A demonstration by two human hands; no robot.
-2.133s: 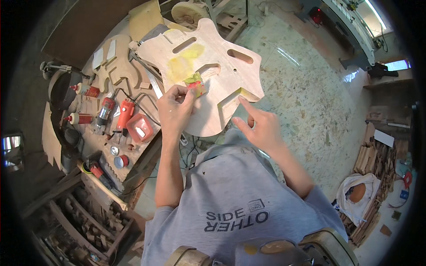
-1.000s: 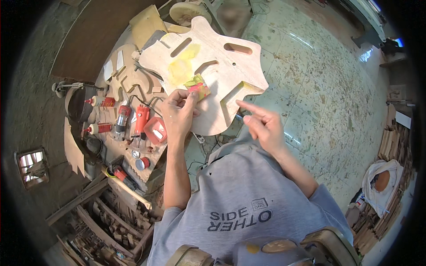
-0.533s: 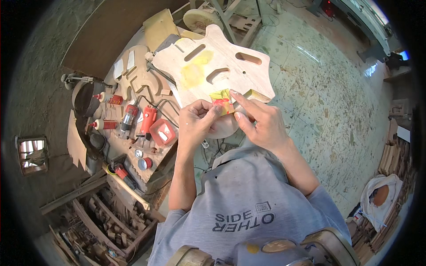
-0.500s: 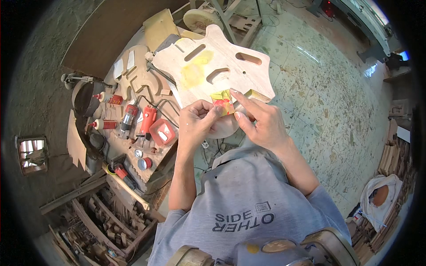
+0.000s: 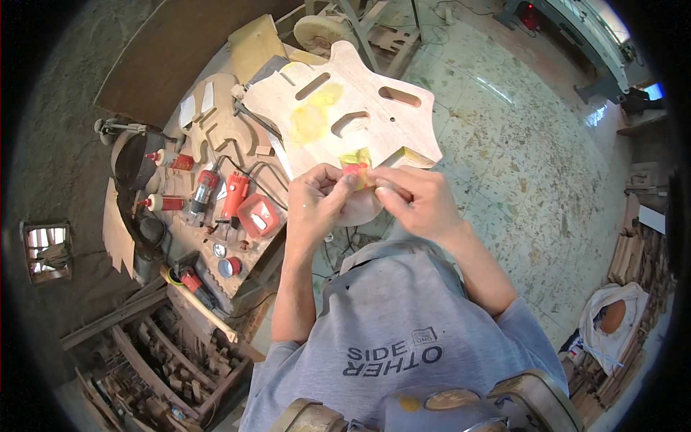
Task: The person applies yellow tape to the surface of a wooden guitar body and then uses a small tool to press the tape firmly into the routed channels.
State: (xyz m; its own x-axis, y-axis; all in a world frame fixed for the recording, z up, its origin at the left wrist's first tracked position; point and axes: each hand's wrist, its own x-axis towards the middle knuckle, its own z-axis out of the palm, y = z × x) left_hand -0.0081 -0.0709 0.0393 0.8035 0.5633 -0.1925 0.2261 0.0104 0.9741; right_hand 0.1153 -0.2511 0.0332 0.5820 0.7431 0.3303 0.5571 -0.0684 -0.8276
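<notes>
A small, thin yellow-and-red piece (image 5: 355,157), perhaps a packet or folded paper, is held over the near edge of a pale wooden guitar body (image 5: 392,101). My left hand (image 5: 317,198) grips its left side, the thumb pressed on the red part. On its right side, the fingertips of my right hand (image 5: 421,201) pinch close together at the edge, hiding part of it. The guitar body has slots and cavities cut through its face, and a yellow stain spreads over its left half.
A workbench (image 5: 248,270) on the left holds glue bottles (image 5: 170,160), a red power tool (image 5: 234,198), a red tray (image 5: 258,216) and a small round tin (image 5: 229,267). Below it stands a crate of wood scraps (image 5: 173,360). A disc-shaped wheel (image 5: 322,32) sits behind the guitar body.
My right hand has shifted slightly left, and its outstretched index finger has curled in to pinch the yellow-and-red piece. My left hand keeps its grip.
</notes>
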